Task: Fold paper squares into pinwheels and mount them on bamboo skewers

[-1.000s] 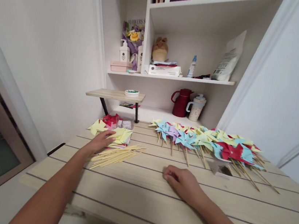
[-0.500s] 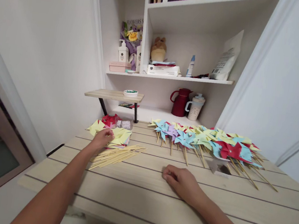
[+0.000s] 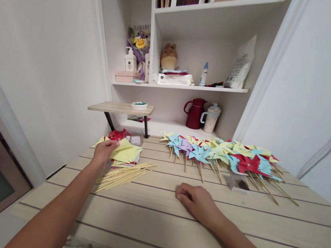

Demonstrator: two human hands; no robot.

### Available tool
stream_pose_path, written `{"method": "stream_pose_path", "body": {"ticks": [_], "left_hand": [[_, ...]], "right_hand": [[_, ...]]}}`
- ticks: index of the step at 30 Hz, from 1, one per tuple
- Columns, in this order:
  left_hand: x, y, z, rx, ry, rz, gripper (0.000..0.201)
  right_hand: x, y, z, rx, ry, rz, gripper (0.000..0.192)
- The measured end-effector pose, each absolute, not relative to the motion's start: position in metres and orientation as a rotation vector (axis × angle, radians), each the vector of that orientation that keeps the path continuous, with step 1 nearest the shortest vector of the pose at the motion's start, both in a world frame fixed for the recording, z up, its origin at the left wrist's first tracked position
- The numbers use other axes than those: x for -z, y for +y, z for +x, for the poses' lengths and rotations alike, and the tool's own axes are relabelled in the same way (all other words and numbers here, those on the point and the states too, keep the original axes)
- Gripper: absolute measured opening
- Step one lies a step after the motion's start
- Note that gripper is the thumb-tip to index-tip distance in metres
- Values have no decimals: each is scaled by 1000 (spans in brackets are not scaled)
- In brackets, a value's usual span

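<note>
Left side of the desk (image 3: 151,230): the left hand (image 3: 103,152) is at the yellow paper (image 3: 127,151), its grip narrow, thumb and fingertips pinched on the left edge. A second ago this hand lay spread over the same paper; the fingers have since drawn in, and the sheet now tilts up towards them. In effect, one piece is coming away from the stack of coloured paper (image 3: 132,163), whose lower layers remain on the desk.

Just in front of the stack lie thin wooden sticks (image 3: 124,177), loosely bundled and untouched. Behind it, red paper (image 3: 118,135) sits beside a clear container (image 3: 135,140) with pale contents, near the foot of the small raised shelf (image 3: 109,107).

Right side: the right hand (image 3: 199,203) rests on the desk with fingers curled, unchanged over the last second. Its inner side is turned from view, so whether the grip encloses anything I cannot tell. Beyond it, well apart from the sticks, assembled pinwheels (image 3: 199,153) lie in overlapping rows, blue, yellow, purple and red. A small clear box (image 3: 239,185) stands at their near edge.
</note>
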State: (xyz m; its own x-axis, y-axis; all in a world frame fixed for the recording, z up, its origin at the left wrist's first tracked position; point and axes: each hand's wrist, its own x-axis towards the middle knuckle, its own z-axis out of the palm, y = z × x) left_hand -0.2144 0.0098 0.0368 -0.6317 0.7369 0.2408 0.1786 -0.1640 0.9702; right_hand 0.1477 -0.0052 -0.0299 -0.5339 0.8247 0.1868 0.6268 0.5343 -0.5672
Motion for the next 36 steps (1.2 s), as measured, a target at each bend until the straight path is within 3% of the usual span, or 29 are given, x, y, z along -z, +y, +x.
{"method": "stream_pose_path", "body": {"ticks": [6, 11, 14, 17, 21, 25, 29, 36], "left_hand": [[-52, 18, -211, -2213, 1595, 747, 20], [-59, 12, -180, -2114, 1203, 552, 9], [-59, 5, -141, -1891, 1019, 607, 5], [-53, 0, -99, -1645, 927, 692, 12], [-38, 5, -54, -1455, 863, 695, 13], [-18, 10, -23, -1365, 867, 658, 13], [1, 5, -5, -1282, 767, 656, 21], [5, -1, -15, -1251, 672, 774, 46]], "right_hand": [[24, -11, 145, -681, -2188, -1138, 17], [17, -20, 137, -1010, -1918, -922, 21], [19, -20, 131, -1366, -1647, -729, 44], [21, -12, 132, -1349, -1409, -701, 70], [16, -4, 140, -1328, -1158, -737, 84], [6, -5, 142, -1511, -1045, -679, 71], [3, -5, 141, -1456, -954, -747, 48], [-3, 6, 158, -1535, -1203, -862, 48]]}}
